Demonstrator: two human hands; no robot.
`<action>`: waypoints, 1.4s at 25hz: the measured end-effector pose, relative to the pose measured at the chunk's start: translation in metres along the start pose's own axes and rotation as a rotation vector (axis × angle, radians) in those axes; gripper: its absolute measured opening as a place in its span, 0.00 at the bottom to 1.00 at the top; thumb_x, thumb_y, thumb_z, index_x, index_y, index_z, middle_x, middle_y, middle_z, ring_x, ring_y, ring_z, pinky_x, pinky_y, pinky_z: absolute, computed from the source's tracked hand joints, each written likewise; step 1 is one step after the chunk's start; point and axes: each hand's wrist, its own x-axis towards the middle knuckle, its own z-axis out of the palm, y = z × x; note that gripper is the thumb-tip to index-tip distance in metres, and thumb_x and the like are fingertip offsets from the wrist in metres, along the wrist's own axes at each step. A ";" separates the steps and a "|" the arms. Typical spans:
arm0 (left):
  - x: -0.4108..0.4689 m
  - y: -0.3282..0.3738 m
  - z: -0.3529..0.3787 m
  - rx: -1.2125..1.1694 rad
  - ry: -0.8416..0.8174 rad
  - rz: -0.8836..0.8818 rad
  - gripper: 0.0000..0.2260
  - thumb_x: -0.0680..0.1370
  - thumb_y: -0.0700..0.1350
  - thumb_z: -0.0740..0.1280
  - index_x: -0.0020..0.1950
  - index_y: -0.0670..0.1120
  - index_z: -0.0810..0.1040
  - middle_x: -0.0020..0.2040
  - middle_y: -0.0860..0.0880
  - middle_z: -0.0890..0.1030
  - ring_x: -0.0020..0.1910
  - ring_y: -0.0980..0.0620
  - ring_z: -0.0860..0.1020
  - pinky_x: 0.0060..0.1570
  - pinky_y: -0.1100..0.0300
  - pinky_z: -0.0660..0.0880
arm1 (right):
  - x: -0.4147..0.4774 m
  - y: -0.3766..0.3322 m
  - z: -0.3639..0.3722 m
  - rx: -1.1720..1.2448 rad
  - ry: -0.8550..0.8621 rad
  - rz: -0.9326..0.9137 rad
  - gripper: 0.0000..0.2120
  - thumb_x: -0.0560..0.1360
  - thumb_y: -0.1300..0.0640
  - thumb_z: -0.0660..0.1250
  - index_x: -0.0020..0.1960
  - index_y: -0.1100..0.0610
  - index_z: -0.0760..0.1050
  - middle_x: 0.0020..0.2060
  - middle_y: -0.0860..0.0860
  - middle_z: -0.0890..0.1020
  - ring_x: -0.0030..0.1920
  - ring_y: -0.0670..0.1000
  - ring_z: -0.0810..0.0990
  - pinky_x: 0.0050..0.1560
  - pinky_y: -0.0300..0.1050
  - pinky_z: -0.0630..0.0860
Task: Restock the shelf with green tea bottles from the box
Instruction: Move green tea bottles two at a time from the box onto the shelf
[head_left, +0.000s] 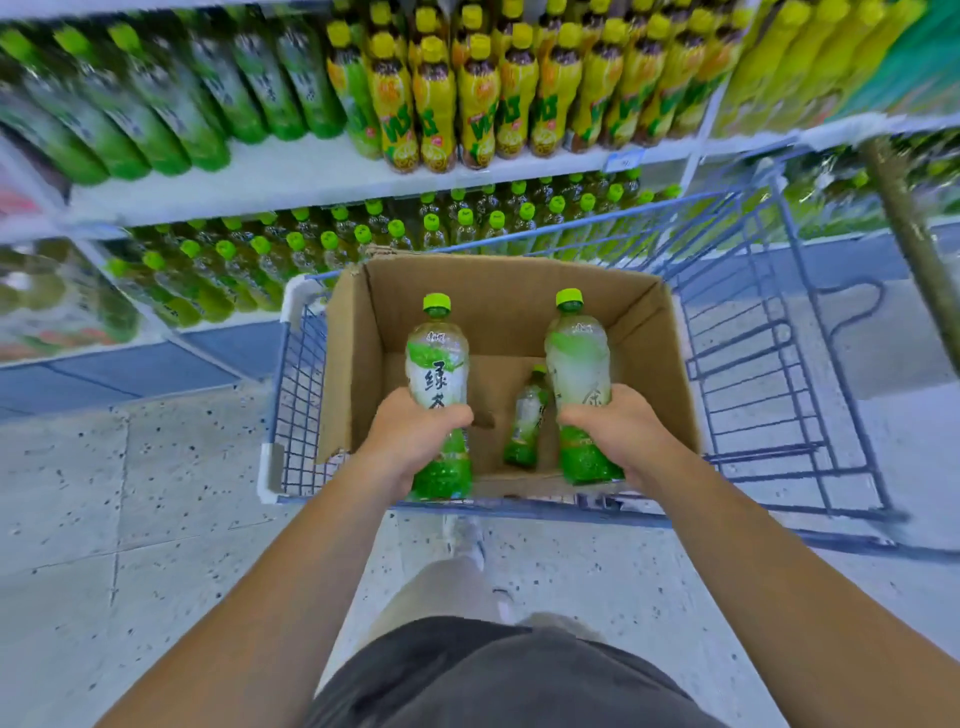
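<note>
My left hand (415, 436) grips a green tea bottle (437, 364) upright, green cap on top, above the left side of the open cardboard box (353, 374). Over the box's right side, my right hand (618, 431) holds a second green tea bottle (576, 358) upright. One more green tea bottle (527, 421) stands on the box floor between my hands. The lower shelf (311, 182) behind the box carries rows of green-capped tea bottles (395, 231).
The box sits in a blue wire shopping cart (769, 332) parked against the shelving. The upper shelf holds green bottles (171, 98) on the left and yellow-capped lemon tea bottles (478, 98) to the right. Speckled floor tiles (130, 493) spread left of the cart.
</note>
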 end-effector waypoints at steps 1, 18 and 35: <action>-0.016 0.001 -0.004 -0.002 0.012 0.025 0.06 0.67 0.42 0.77 0.42 0.46 0.83 0.31 0.50 0.83 0.33 0.49 0.83 0.33 0.57 0.79 | -0.015 -0.004 -0.002 0.017 -0.008 -0.022 0.08 0.65 0.57 0.75 0.44 0.56 0.82 0.33 0.51 0.84 0.34 0.53 0.84 0.35 0.49 0.81; -0.165 -0.018 -0.154 -0.101 0.203 0.226 0.14 0.64 0.46 0.80 0.46 0.46 0.83 0.35 0.51 0.85 0.32 0.54 0.84 0.29 0.58 0.78 | -0.172 -0.071 0.101 -0.092 -0.185 -0.305 0.16 0.67 0.55 0.75 0.52 0.57 0.78 0.44 0.56 0.83 0.44 0.59 0.83 0.42 0.54 0.81; -0.086 -0.063 -0.442 -0.091 0.366 0.207 0.15 0.65 0.51 0.81 0.48 0.51 0.83 0.41 0.54 0.86 0.42 0.53 0.85 0.49 0.46 0.83 | -0.146 -0.156 0.402 -0.148 -0.144 -0.317 0.13 0.71 0.55 0.77 0.52 0.51 0.76 0.44 0.50 0.84 0.44 0.53 0.83 0.40 0.48 0.79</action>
